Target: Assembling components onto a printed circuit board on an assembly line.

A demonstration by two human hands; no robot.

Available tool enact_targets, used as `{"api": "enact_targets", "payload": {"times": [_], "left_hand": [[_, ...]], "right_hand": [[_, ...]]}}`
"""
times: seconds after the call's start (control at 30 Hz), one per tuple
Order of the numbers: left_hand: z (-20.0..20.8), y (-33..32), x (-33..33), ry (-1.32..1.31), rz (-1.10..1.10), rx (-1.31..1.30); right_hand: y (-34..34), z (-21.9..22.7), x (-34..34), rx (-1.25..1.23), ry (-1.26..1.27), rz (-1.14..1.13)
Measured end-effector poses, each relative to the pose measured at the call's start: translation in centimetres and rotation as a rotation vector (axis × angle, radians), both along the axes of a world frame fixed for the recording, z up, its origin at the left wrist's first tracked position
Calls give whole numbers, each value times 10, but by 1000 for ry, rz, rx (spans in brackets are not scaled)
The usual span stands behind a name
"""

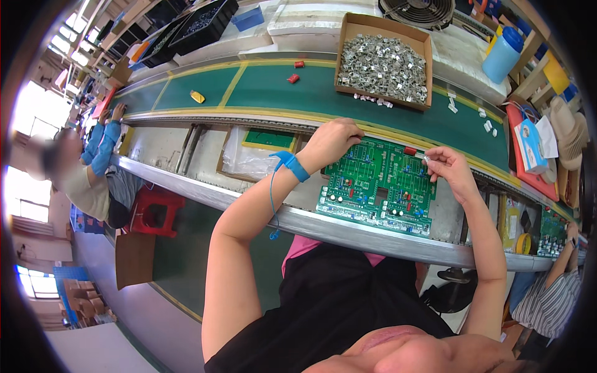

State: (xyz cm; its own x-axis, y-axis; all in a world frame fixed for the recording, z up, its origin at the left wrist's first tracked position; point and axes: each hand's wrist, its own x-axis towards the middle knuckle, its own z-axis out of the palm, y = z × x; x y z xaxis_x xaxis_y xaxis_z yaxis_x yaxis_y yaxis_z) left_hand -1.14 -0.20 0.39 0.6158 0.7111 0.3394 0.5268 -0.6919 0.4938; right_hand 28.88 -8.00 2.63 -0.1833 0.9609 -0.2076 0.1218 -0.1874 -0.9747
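Observation:
A green circuit board (376,214) with small red, blue and white components lies across the metal rails in front of me. At its far left corner is my left hand (333,146), wearing a blue wrist strap (290,164) with a coiled cord. Its fingers are curled together at the board's edge; whatever they may hold is hidden. Over the board's far right part, my right hand (453,174) pinches a small white connector (426,160) between thumb and forefinger. A red component (410,151) sits on the board's far edge between my hands.
Beyond the board runs a green conveyor belt (261,93) bearing a carton (429,46) of small white-and-metal parts. Loose white pieces (452,105) and red pieces (293,78) lie on the belt. Co-workers sit left (102,146) and right (541,298). A tissue pack (530,146) stands right.

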Motion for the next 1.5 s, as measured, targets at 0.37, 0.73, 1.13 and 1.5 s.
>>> {"api": "enact_targets", "payload": {"times": [0.37, 0.73, 1.13, 1.5], "left_hand": [[-3, 13, -14, -289, 194, -19], [-4, 18, -22, -264, 322, 25], [-10, 49, 3, -195, 264, 140], [-14, 59, 32, 203, 333, 364]], "right_hand": [[41, 6, -69, 456, -446, 240], [59, -14, -115, 591, -736, 182], [58, -19, -117, 770, -782, 210], [33, -2, -77, 846, -793, 143]]}}
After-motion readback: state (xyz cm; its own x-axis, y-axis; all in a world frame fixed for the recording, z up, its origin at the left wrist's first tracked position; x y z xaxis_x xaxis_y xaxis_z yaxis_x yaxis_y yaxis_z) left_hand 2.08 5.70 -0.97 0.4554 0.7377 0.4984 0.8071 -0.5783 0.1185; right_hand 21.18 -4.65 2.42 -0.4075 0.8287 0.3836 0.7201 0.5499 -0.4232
